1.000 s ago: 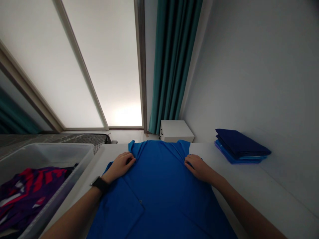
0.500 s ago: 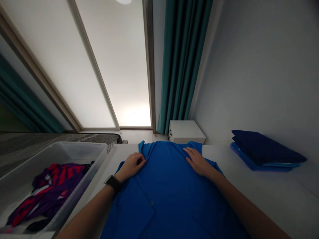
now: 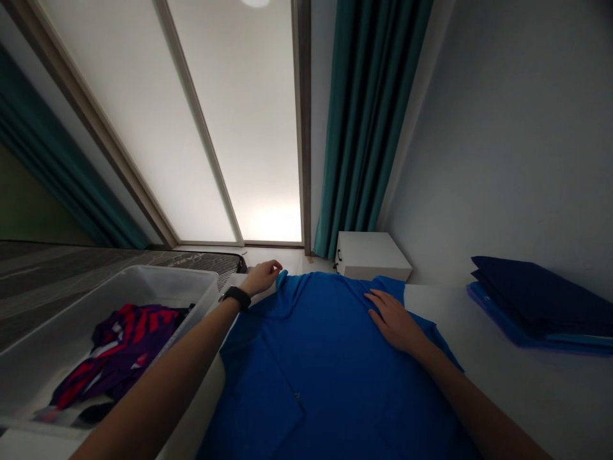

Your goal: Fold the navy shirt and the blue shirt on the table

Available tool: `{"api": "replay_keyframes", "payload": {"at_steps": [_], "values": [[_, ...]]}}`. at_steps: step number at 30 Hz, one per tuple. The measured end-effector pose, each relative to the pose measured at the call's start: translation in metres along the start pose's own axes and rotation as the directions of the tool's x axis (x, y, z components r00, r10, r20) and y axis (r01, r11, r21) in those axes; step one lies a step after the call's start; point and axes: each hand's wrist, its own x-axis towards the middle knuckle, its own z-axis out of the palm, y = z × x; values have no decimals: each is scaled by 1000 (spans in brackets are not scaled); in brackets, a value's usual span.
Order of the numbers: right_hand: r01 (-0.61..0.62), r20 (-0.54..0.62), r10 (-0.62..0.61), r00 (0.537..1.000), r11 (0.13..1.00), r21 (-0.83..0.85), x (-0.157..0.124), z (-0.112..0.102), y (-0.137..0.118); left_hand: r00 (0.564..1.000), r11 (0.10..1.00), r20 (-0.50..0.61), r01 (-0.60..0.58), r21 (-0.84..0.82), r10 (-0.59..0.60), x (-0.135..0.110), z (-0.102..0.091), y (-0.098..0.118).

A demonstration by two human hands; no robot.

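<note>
A blue shirt (image 3: 335, 358) lies spread over the white table (image 3: 433, 306), with creases near its far corners and a small mark low on its front. At its far left corner, my left hand (image 3: 262, 277) is closed, the fingertips pinching the raised edge of the fabric. A dark watch sits on that wrist. My right hand (image 3: 393, 319) rests flat on the far right part of the shirt, fingers stretched out and slightly apart. The near end of the shirt runs out of the bottom of the view.
On the left stands a translucent plastic bin (image 3: 211, 287) holding red and purple clothing (image 3: 129, 338). Folded blue garments (image 3: 541, 300) are stacked at the right by the wall. Beyond the table are a white cabinet (image 3: 368, 252) and a teal curtain (image 3: 368, 128).
My left hand has moved away to the far left corner of the shirt and pinches its edge. My right hand stays flat on the fabric. The view has turned slightly left.
</note>
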Motion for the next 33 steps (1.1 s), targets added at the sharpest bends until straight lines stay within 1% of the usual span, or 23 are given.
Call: {"api": "replay_keyframes", "payload": {"at_steps": [3, 7, 12, 17, 20, 22, 28, 30, 33], "values": [[-4, -3, 5, 1000, 1000, 8, 0, 0, 0, 994, 999, 106, -6, 51, 1, 25, 4, 2], [1, -17, 0, 1000, 1000, 22, 0, 0, 1, 976, 993, 209, 36, 115, -59, 45, 12, 0], [2, -21, -1, 1000, 1000, 19, 0, 0, 0, 958, 981, 257, 84, 173, -127, 58, 13, -6], [-13, -12, 13, 1000, 1000, 14, 0, -1, -1, 947, 970, 259, 142, 197, -191, 64, 17, -5], [-8, -25, 8, 1000, 1000, 18, 0, 0, -1, 955, 977, 236, 144, 158, -179, 62, 20, -4], [-6, -23, 7, 1000, 1000, 25, 0, 0, -1, 965, 985, 209, 139, 105, -159, 57, 17, -4], [-23, -7, 23, 1000, 999, 24, 1, -1, 0, 990, 990, 110, 98, -102, -86, 34, -9, -5], [-21, -13, 21, 1000, 1000, 21, 1, 1, 2, 995, 980, 88, 53, -190, -37, 23, -18, -1], [-6, -21, 6, 1000, 1000, 16, 1, 3, 4, 991, 926, 59, -87, -368, 117, 3, -28, 8]]}}
